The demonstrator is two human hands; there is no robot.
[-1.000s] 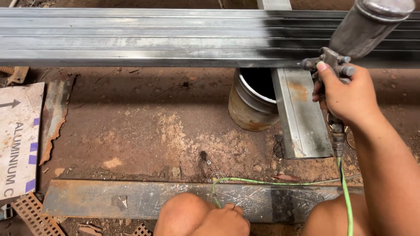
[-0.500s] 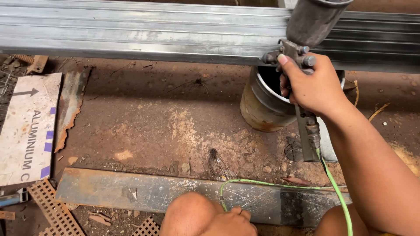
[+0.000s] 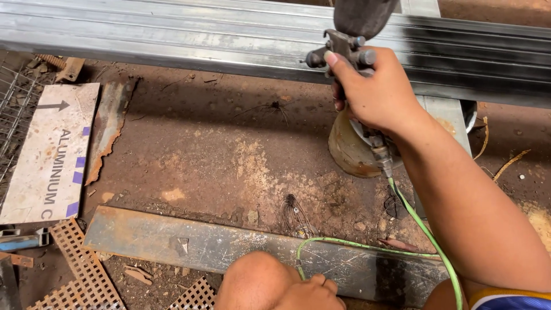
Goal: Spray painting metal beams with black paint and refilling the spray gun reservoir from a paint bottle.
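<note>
My right hand grips a metal spray gun, index finger on its trigger, the nozzle pointing left over a row of long grey metal tubes. To the right of the gun the tubes are coated black; to the left they are bare. A green hose runs from the gun's handle down across the ground to my left hand. That hand is curled shut around the hose and rests on my knee.
A rusty round can stands under the tubes beside a grey metal support. A scratched flat steel bar lies on the dirt floor. At left are a white sign board, a rusted plate and perforated mesh.
My right hand and the spray gun have travelled left along the tubes, past the can. The black coating reaches further left. My left hand stays on my knee.
</note>
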